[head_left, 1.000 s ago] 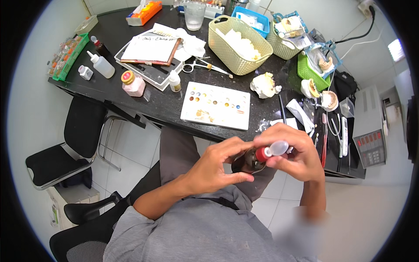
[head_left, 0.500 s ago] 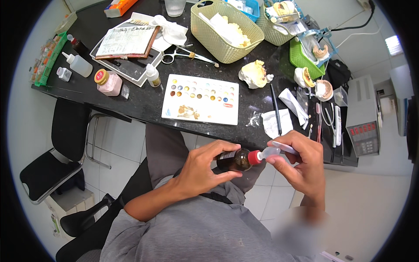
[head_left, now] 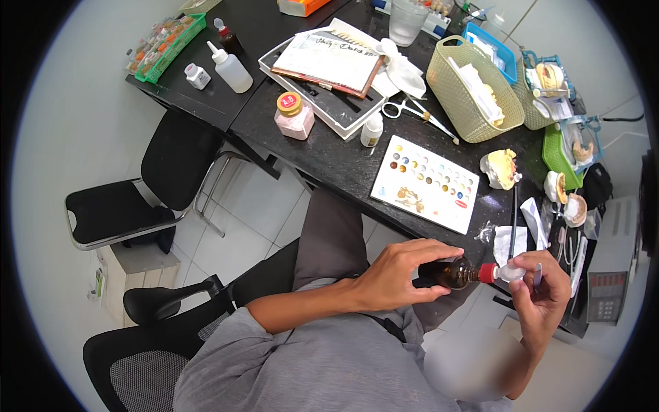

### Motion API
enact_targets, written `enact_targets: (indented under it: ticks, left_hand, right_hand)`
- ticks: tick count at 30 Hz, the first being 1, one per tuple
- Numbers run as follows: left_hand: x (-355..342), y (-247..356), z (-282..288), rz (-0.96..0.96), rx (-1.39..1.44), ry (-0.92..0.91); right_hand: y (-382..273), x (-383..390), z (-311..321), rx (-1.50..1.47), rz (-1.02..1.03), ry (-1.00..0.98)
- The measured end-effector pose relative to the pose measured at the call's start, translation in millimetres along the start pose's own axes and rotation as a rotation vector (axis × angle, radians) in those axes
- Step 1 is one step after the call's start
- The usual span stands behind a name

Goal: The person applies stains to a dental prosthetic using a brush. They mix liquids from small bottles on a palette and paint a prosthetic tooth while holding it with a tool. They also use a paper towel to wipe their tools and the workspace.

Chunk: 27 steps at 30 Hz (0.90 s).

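Left hand [head_left: 398,276] round a small brown glass bottle [head_left: 456,273], tilted sideways. Right hand [head_left: 544,292] pinching its translucent dropper bulb [head_left: 509,272], red plastic collar [head_left: 488,272] between. On black table [head_left: 329,163]: white rectangular palette with coloured dots [head_left: 429,189]; farther off, pale-yellow perforated plastic basket [head_left: 458,103].

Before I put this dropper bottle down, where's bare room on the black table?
The brown dropper bottle in your left hand could stand on the bare front tabletop between the gold-lidded jar and the white paint palette. Another lies between that jar and the white squeeze bottle. The right end is crowded: dental casts, green basket, folded paper.
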<state>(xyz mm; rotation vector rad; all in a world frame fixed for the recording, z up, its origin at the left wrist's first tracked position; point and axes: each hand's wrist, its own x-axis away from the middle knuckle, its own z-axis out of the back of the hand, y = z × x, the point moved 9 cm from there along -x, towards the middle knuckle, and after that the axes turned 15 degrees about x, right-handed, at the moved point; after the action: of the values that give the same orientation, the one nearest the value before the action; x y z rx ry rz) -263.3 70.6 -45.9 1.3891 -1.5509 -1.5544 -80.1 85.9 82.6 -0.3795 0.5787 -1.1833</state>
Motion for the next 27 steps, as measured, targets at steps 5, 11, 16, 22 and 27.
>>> enact_targets:
  ticks: [5,11,16,22,27]
  left_hand:
    - [-3,1,5,0.026,-0.034,0.006]
    - [-2,-1,6,0.029,0.026,0.049]
    - [-2,0,8,0.008,-0.009,0.027]
    - [2,-2,11,0.048,0.037,0.092]
    - [2,0,12,0.052,0.008,0.081]
  right_hand:
    - [5,-3,3,-0.008,-0.044,0.059]
    - [9,-9,9,-0.122,-0.170,0.081]
    - [17,-7,14,-0.164,-0.218,0.133]
    - [15,-7,19,-0.191,-0.201,0.210]
    - [12,-7,23,-0.123,-0.140,0.211]
